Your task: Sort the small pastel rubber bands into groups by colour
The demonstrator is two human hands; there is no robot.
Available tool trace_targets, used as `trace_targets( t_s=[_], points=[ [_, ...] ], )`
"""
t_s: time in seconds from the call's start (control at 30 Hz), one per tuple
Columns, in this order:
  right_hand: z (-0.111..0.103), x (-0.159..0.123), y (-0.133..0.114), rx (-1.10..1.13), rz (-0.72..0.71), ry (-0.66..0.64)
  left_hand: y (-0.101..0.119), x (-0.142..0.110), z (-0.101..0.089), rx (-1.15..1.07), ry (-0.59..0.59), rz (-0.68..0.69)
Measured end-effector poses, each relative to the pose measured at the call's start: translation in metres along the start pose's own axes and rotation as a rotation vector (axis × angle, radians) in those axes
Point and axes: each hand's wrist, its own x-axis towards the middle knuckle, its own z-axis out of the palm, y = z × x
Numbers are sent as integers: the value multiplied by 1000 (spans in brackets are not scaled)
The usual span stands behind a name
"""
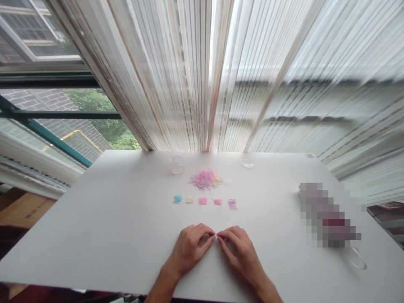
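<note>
My left hand (194, 244) and my right hand (238, 248) meet fingertip to fingertip above the white table (126, 235). Each has thumb and forefinger pinched together; anything between them is too small to make out. Beyond the hands lies a row of small sorted piles of thin short pieces: teal (177, 199), pale yellow (189, 200), pink (202, 201), coral pink (217, 202) and purple (232, 204). Behind that row is a larger mixed heap of pastel pieces (205, 179), mostly pink, with some yellow and blue.
A clear round container (177, 165) stands behind the heap on the left, and a clear shallow lid or dish (248, 162) on the right. A blurred-out purplish object (326, 214) with a loop strap lies at the right. Striped curtains (195, 75) hang along the table's far edge.
</note>
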Motion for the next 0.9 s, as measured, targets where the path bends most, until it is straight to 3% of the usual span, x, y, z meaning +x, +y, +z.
trace_targets(
  t_s=[0.9],
  points=[
    [1, 0, 0, 5, 55, -1, 2, 1, -3, -62, 11, -52]
  ],
)
